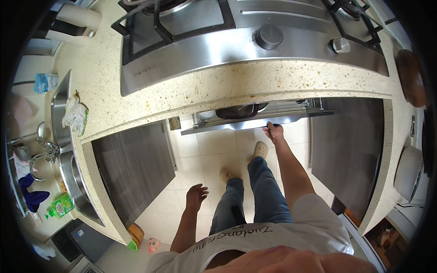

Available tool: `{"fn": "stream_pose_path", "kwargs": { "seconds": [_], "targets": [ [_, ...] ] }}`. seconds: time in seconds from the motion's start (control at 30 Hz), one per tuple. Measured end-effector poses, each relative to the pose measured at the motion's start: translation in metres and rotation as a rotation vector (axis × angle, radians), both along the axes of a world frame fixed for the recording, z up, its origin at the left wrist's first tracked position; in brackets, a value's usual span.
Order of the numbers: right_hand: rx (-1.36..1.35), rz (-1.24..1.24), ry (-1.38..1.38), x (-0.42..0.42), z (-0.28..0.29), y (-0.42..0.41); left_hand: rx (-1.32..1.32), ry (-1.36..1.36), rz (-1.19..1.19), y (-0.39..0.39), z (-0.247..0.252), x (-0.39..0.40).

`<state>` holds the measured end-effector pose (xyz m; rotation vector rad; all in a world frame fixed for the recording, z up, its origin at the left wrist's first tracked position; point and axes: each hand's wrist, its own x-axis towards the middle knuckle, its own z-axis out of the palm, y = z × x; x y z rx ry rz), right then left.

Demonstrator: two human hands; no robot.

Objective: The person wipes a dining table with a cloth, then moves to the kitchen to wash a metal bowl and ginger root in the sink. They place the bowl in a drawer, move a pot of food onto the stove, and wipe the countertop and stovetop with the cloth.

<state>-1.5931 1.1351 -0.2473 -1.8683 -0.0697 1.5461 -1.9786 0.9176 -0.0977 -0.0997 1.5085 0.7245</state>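
My right hand (274,132) is at the front edge of a pull-out drawer (249,123) below the counter, with its fingers curled over the panel's top. The drawer stands partly pulled out. Inside it a dark pan (237,112) shows, along with a wire rack; the rest lies hidden under the countertop. My left hand (197,197) hangs over the tiled floor, fingers apart and slightly bent, touching nothing.
Above the drawer is a speckled countertop (218,83) with a gas hob (211,51). To the left are a cloth (75,114), a steel sink (62,112) and a green soap bottle (61,205). Dark cabinets (136,170) flank me; my clogs (261,150) stand below the drawer.
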Motion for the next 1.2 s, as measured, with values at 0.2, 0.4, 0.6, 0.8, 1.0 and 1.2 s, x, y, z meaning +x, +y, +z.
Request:
{"fn": "stream_pose_path", "kwargs": {
  "seconds": [0.2, 0.4, 0.6, 0.8, 1.0, 1.2],
  "targets": [
    [0.046, 0.174, 0.042, -0.016, 0.029, 0.02, -0.003, 0.009, 0.028, -0.036, 0.039, -0.011],
    [0.15, 0.633, -0.035, 0.005, 0.063, -0.026, 0.025, -0.059, 0.116, -0.051, 0.069, -0.012],
    [0.377, 1.518, -0.678, 0.093, 0.058, -0.101, 0.095, 0.213, -0.232, -0.021, 0.109, 0.004],
    [0.267, 1.37, -0.654, 0.186, 0.06, -0.146, 0.139, 0.303, -0.454, 0.034, 0.147, 0.036],
    [0.017, 1.12, -0.553, 0.232, 0.127, -0.14, 0.378, 0.297, -0.58, 0.068, 0.158, 0.064],
    [-0.094, 0.605, -0.446, 0.25, 0.191, -0.179, 0.303, 0.092, -0.662, 0.102, 0.171, 0.083]
  ]
}}
